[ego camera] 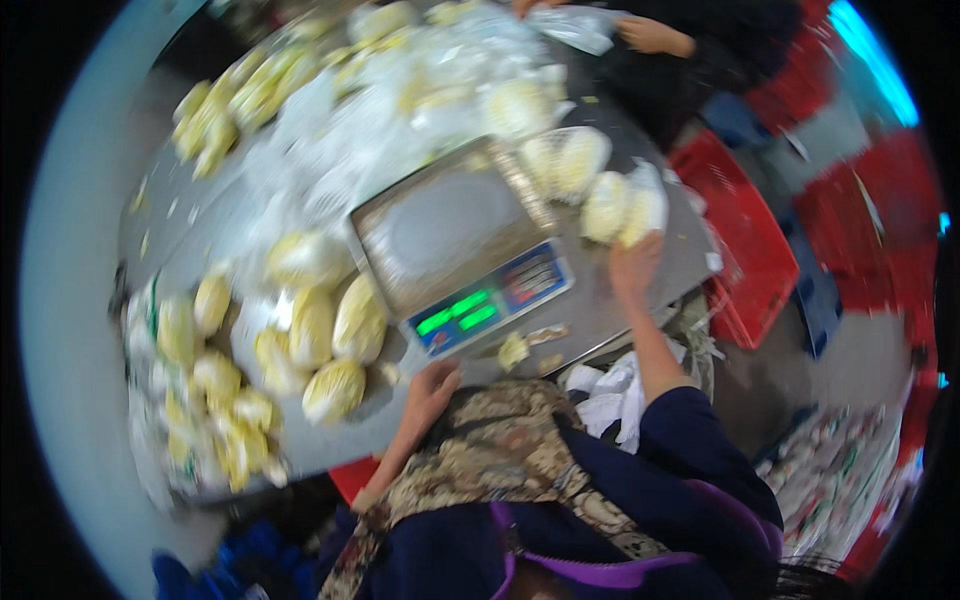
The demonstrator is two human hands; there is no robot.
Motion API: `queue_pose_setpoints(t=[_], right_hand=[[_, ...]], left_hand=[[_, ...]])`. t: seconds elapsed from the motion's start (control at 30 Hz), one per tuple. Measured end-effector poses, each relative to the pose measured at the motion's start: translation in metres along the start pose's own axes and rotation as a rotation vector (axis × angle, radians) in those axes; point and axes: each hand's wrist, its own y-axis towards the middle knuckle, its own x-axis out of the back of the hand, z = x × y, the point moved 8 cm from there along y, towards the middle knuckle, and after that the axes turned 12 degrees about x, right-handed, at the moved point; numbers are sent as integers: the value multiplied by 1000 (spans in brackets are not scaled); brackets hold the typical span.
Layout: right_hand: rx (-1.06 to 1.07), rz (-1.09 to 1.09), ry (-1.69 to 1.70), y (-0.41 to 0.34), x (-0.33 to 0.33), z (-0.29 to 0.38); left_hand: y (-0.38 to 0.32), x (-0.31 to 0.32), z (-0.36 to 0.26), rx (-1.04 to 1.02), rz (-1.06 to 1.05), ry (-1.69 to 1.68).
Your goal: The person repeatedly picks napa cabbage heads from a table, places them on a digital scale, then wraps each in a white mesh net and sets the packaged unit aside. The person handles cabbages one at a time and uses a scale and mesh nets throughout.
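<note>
My right hand is at the near end of a bagged pair of napa cabbages on the right side of the metal table; its fingertips are blurred against them. My left hand rests at the table's near edge, fingers curled, with no object visible in it. Between the hands and farther in stands a digital scale with a bare pan and lit green digits. Another bagged pair of cabbages lies beyond the right hand. Loose napa cabbages lie left of the scale.
Clear plastic bags cover the table's far middle. More cabbages lie at the far left. A co-worker's hand holds a plastic bag across the table. A red crate stands right of the table. Leaf scraps lie near the scale.
</note>
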Motion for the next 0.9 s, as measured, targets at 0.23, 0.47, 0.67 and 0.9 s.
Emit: queue_pose_setpoints(t=[0.23,0.47,0.67,0.9], right_hand=[[148,157,140,7,-17,-34],[240,-13,-85,22,36,-74],[507,75,645,-16,112,175],[1048,455,792,-111,97,471]], left_hand=[[-25,45,19,-86,-46,-85],[-12,232,62,-153,-782,1],[47,268,37,-148,-677,-360],[74,268,46,-117,-528,-544]])
